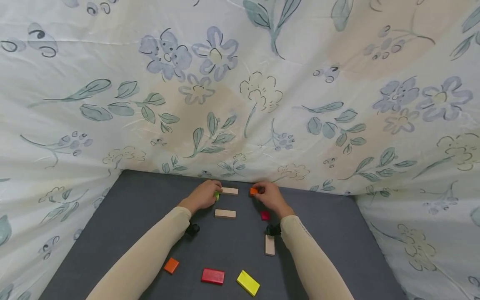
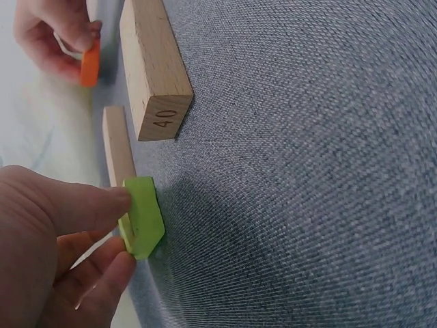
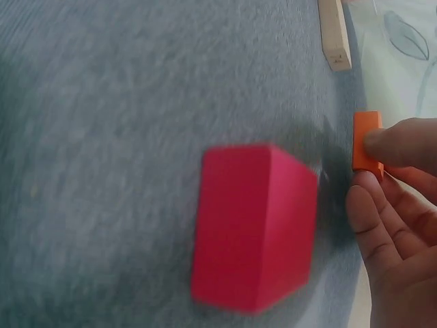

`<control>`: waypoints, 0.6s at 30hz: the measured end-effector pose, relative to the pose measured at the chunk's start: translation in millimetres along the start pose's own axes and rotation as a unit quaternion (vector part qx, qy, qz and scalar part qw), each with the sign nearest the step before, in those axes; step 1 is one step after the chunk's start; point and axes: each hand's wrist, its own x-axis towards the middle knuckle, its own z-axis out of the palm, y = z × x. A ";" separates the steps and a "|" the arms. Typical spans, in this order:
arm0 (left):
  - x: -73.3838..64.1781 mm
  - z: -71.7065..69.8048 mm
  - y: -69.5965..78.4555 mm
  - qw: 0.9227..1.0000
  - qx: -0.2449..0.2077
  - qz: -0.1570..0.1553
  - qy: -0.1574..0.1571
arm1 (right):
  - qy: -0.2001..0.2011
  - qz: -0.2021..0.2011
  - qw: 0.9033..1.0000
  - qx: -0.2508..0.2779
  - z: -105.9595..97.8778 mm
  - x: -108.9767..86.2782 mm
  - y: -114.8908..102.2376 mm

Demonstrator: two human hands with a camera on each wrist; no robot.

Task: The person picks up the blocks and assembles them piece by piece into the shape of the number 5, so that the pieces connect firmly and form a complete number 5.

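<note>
At the back of the grey cloth, my left hand [image 1: 203, 195] pinches a green block [image 2: 144, 217] between thumb and fingers. The green block stands against the near end of a plain wooden block [image 1: 229, 191], as far as the left wrist view shows. Across from it, my right hand [image 1: 271, 195] pinches a small orange block [image 3: 367, 141] by the back edge. Nearer me than the right hand lies a red block [image 3: 239, 229]. A second wooden block [image 2: 153, 65], its end marked 40, lies in front of the first one.
Another wooden block [image 1: 269, 245] lies beside my right wrist. Toward the front are an orange block [image 1: 171, 265], a red block [image 1: 213, 276] and a yellow block [image 1: 248, 283]. A flowered curtain [image 1: 240, 104] rises along the back and sides of the grey surface [image 1: 322, 250].
</note>
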 end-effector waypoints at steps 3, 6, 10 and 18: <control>-0.7 -1.2 -0.9 1.000 -0.003 0.001 -0.001 | -0.004 -0.006 1.000 -0.005 3.2 3.2 -3.8; 0.7 -1.8 -0.5 1.000 -0.005 0.000 -0.002 | -0.007 -0.013 1.000 -0.005 3.9 4.7 -8.3; 2.4 -2.2 -1.1 1.000 -0.005 0.002 0.002 | -0.008 -0.021 1.000 -0.003 7.1 8.8 -13.3; 2.9 -1.0 -2.3 1.000 0.004 0.000 0.001 | -0.019 -0.025 0.999 0.008 14.7 14.7 -17.7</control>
